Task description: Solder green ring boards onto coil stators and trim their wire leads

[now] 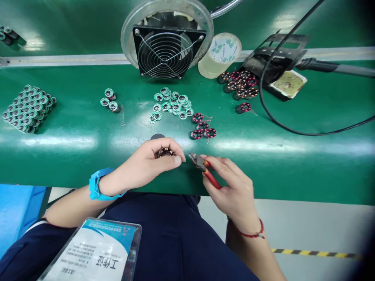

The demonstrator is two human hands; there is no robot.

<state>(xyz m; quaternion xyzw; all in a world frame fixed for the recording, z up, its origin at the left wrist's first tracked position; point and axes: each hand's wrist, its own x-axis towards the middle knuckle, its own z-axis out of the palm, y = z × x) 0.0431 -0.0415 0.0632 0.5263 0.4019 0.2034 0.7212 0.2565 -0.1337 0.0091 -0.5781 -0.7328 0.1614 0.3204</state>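
My left hand (156, 160) is curled around a motor stator (165, 152) with copper windings, low over the green bench. Behind it a dark grey disc (157, 136) lies partly hidden by my fingers. Red-handled cutting pliers (211, 178) are gripped in my right hand (231, 183), their jaws (195, 159) pointing left toward the stator but apart from it. Just beyond, several stators with pink-and-black tops (202, 126) and loose wire ends stand together. Several green ring-shaped circuit boards (175, 106) lie scattered to their left.
A fan (164, 54) stands at the back beside a tape roll (224, 54). More stators (241, 84) sit near a soldering iron (319, 65), its stand and sponge (288, 84); a black cable (269, 111) loops at right. Stacked board-topped parts (27, 109) and a small group (109, 100) stand left.
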